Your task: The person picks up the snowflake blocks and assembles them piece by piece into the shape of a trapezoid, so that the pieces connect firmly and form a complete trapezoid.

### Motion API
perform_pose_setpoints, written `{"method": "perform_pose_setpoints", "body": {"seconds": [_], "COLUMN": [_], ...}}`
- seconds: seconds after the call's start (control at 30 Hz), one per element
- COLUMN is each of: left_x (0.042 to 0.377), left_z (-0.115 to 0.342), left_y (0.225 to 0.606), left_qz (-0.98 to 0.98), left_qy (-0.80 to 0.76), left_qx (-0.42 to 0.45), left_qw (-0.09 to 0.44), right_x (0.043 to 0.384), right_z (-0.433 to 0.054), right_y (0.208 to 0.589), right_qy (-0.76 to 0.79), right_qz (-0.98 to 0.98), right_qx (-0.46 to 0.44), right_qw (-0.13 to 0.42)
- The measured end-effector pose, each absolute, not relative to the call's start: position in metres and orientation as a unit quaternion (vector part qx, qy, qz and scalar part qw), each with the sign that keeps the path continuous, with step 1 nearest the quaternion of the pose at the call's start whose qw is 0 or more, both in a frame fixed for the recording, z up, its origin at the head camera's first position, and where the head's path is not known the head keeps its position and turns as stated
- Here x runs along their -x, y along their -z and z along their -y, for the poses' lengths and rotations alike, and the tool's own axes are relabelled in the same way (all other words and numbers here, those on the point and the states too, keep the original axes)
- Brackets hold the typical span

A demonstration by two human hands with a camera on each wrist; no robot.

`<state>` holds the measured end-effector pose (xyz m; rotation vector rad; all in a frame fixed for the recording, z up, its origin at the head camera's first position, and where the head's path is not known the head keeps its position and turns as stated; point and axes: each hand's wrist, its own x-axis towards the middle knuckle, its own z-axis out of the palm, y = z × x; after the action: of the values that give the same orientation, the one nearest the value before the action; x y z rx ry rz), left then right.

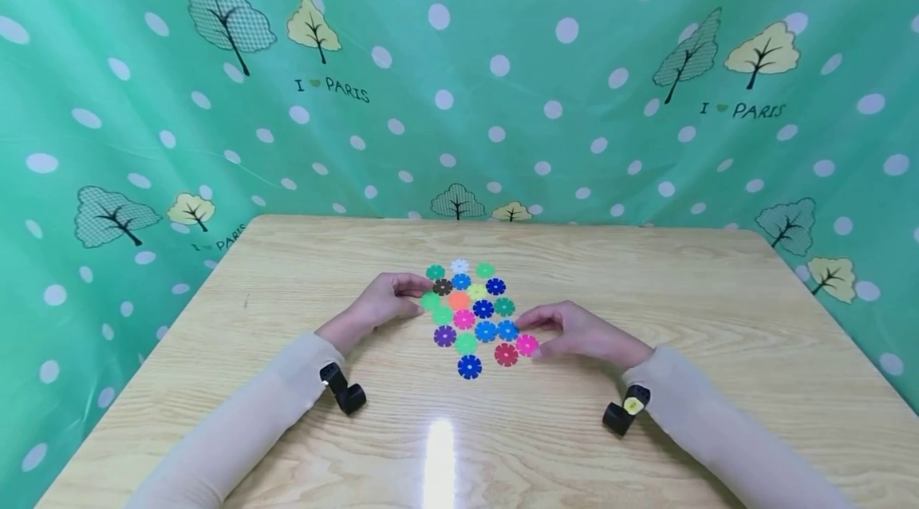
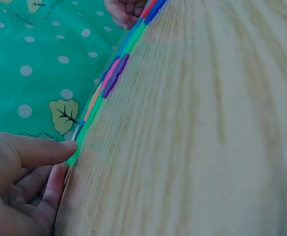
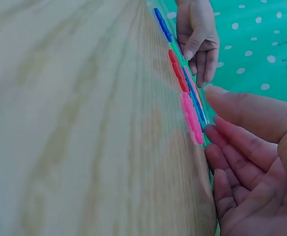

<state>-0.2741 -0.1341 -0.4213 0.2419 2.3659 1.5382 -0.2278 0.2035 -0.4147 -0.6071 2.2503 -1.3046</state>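
Many notched plastic snowflake discs lie flat in a close cluster, among them a dark brown disc [image 1: 442,286], an orange disc [image 1: 459,300] and a purple disc [image 1: 445,336]. At the cluster's left edge is my left hand [image 1: 388,299], its fingertips by the brown disc and its thumb by a light green disc [image 2: 73,158]. On the opposite side, my right hand [image 1: 574,331] has its fingers beside a blue disc [image 1: 507,330] and its thumb by a bright pink disc [image 3: 191,118]. Thumb and fingers stand apart in the right wrist view.
The discs lie on a light wood-grain table [image 1: 287,413]. Behind it hangs a green curtain [image 1: 402,134] with white dots and trees. Each sleeve carries a black wrist camera, left camera [image 1: 345,389] and right camera [image 1: 626,411]. A bright reflection marks the table's front.
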Motion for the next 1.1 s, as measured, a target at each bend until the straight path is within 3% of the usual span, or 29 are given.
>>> {"method": "perform_pose_setpoints", "body": {"seconds": [1.1], "left_x": [0.2752], "left_z": [0.1311], "left_y": [0.4199], "left_qz": [-0.862], "left_qy": [-0.481], "left_qx": [-0.101], "left_qw": [0.122], "right_x": [0.2293], "right_z": [-0.2069], "right_y": [0.4240], "right_qy": [0.426], "right_qz": [-0.847], "right_qx": [0.257], "right_qw": [0.185]}}
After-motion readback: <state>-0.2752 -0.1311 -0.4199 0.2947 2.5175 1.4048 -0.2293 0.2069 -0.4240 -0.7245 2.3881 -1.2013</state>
